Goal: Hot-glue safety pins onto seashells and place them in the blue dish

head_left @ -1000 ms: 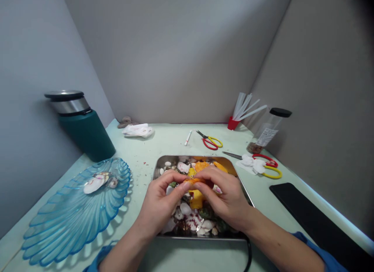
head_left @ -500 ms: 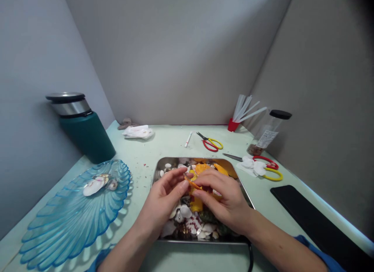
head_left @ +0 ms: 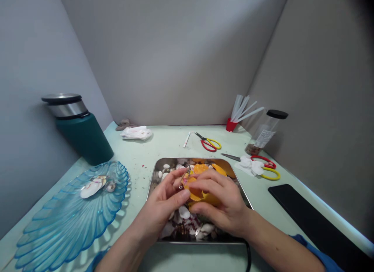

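Over the metal tray [head_left: 204, 241] my two hands hold an orange shell [head_left: 194, 191] between them, its broad face turned toward me. My left hand [head_left: 168, 196] pinches its left edge with thumb and fingers. From the other side my right hand [head_left: 220, 194] grips it with bent fingers over the top. A thin metal bit shows by the left fingertips, too small to name. Beneath the hands, the tray is filled with white shells [head_left: 184, 212], several orange shells [head_left: 219, 170] and dark speckled ones. Part of the contents is hidden by my hands.
At left stand a blue shell-shaped dish [head_left: 67, 225] with shells in it and a green bottle [head_left: 84, 137]. Behind the tray lie a marker [head_left: 187, 140] and scissors [head_left: 212, 144]. Larger scissors [head_left: 271, 172], a jar [head_left: 264, 133] and a black slab [head_left: 309, 221] are at right.
The orange shell has turned from edge-on to showing its broad face. My right fingers have shifted over it. The view has moved slightly.
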Demonstrator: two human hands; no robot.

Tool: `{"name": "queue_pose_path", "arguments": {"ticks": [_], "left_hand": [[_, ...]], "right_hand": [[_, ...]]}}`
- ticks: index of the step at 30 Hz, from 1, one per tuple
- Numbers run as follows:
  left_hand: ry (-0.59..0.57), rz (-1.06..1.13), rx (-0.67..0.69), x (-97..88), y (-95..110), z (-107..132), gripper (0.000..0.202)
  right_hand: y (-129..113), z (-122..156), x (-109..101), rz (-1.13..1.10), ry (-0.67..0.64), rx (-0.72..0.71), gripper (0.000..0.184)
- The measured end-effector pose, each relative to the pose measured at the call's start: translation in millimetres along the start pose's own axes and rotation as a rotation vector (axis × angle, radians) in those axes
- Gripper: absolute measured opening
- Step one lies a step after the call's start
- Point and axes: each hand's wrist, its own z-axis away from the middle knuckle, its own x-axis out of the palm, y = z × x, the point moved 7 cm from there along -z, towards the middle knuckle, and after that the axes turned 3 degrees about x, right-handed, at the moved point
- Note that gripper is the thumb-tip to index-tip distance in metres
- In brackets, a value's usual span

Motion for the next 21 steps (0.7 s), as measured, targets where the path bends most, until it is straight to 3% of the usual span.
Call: {"name": "queue_pose_path", "arguments": {"ticks": [5,12,21], "left_hand": [[0.011,0.032,-0.045,2.9,-2,2,0.031],[-0.008,0.088,-0.075,14.5,2,-2,0.027],[0.089,-0.009,-0.030,4.1,-1,-3,0.027]], "right_hand": [[8,0,-9,0.060,0.159,0.134,0.019],[13,0,-5,0.081,0.128,0.175,0.019],[12,1,-2,0.091,0.093,0.158,0.020]]}}
